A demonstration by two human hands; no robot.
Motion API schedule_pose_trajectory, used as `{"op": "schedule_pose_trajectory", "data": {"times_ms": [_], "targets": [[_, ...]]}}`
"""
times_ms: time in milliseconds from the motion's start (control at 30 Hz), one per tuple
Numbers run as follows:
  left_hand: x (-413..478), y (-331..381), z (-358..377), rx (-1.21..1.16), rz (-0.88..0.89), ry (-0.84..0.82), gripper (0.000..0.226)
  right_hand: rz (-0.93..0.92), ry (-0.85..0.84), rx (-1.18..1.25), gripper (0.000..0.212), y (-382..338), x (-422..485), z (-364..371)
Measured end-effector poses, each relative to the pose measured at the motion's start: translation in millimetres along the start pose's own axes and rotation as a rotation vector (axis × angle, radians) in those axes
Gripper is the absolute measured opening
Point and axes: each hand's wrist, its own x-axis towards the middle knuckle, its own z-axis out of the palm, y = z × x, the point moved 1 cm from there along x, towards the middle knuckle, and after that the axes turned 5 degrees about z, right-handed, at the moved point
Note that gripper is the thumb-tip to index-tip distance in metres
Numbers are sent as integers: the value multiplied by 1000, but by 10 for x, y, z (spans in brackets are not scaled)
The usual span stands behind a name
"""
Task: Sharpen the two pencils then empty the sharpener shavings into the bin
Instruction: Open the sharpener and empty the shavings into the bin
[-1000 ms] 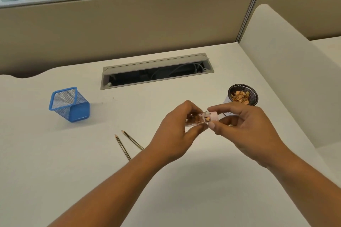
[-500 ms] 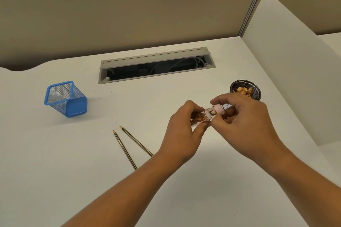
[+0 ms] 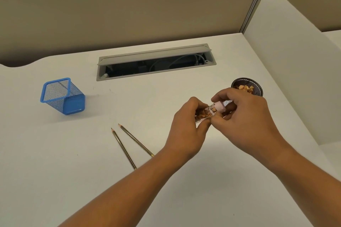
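Note:
My left hand [image 3: 186,125] grips the sharpener's clear container [image 3: 202,114], which is full of brown shavings. My right hand [image 3: 247,116] pinches the pink sharpener cap [image 3: 219,106] at the container's mouth; cap and container look slightly parted. Both hands hover above the white desk [image 3: 55,162]. Just behind my right hand stands the small black mesh bin [image 3: 247,86] with shavings inside. Two striped pencils [image 3: 124,148] [image 3: 135,140] lie side by side on the desk left of my left forearm, sharpened tips pointing away.
A blue mesh pencil cup [image 3: 62,96] stands tilted at the left. An open grey cable tray [image 3: 155,61] with cables is set into the desk at the back. A white divider panel [image 3: 295,57] rises on the right, beige partitions behind.
My hands have shifted slightly right, toward the black bin. The pink cap has come further away from the clear container, showing a gap with shavings.

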Motion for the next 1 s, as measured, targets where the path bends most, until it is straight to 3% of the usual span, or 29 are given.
{"op": "schedule_pose_trajectory", "data": {"times_ms": [333,767,1000], "targets": [[5,44,41,-35,14,-5,21,-126,59,-116,19,-19,5,11],[30,0,26,-28,-17,21,22,36,-2,-24,33,-66,21,-82],[37,16,9,-50,-34,31,22,40,10,-22,26,-39,25,-71]]}}
